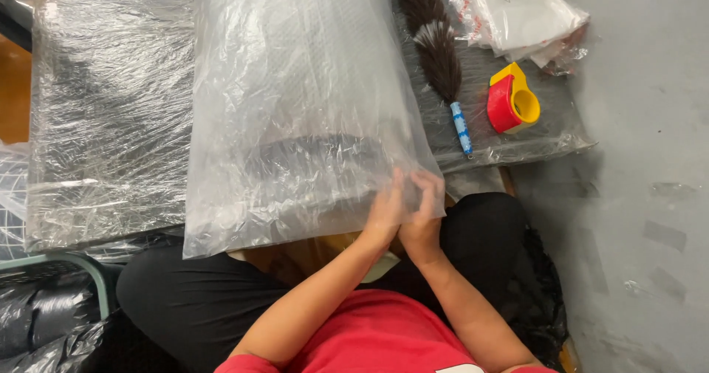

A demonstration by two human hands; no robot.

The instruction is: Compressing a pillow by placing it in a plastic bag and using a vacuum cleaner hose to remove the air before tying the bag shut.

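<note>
Pinching the near right corner of a large clear plastic bag [295,107], the left hand [385,212] and right hand [422,212] press together, fingers closed on the film. The bag lies on the wrapped surface [103,122] at 12 o'clock from the hands, with something dark inside it. At 1 o'clock lie a feather duster [437,52] and a red-and-yellow tape dispenser [512,100].

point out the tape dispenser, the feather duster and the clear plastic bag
tape dispenser [512,101], head view, on its red and yellow body
feather duster [440,57], head view, on the dark feather head
clear plastic bag [295,100], head view, on its crinkled middle
</note>
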